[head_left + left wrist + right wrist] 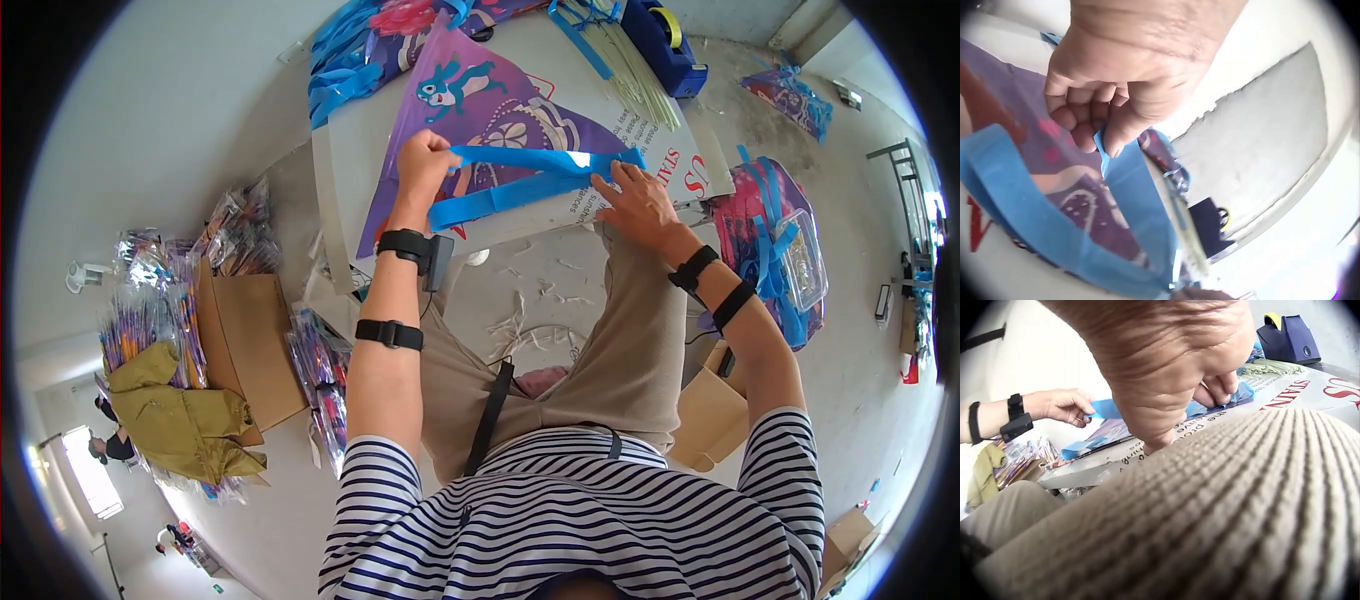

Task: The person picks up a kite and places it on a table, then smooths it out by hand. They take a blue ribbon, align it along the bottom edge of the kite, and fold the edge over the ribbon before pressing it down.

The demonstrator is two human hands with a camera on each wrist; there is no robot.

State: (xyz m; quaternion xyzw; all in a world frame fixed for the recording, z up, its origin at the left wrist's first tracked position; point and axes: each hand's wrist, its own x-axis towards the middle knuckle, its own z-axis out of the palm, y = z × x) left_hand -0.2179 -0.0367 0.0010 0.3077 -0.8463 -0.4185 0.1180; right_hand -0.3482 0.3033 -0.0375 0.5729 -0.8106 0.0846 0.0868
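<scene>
My left hand [421, 172] pinches one end of a long blue strip [515, 157] between thumb and fingertips, raised over the table. From there the strip runs to my right hand [640, 205], whose fingers press it against the board; the thumb touches the board beside it in the right wrist view. A second length of the strip doubles back to the left, making a narrow V with the fold near the right fingers. Under the strip lies a purple triangular printed sheet [510, 85] with a blue cartoon animal and pearl patterns.
A white printed board [690, 165] covers the table. Behind are a blue tape dispenser [668, 50], thin pale sticks [640, 75] and bunched blue strips [345, 80]. A printed bundle with a clear plastic box [800, 260] stands right; a cardboard box [260, 340] and wrapped packs stand left.
</scene>
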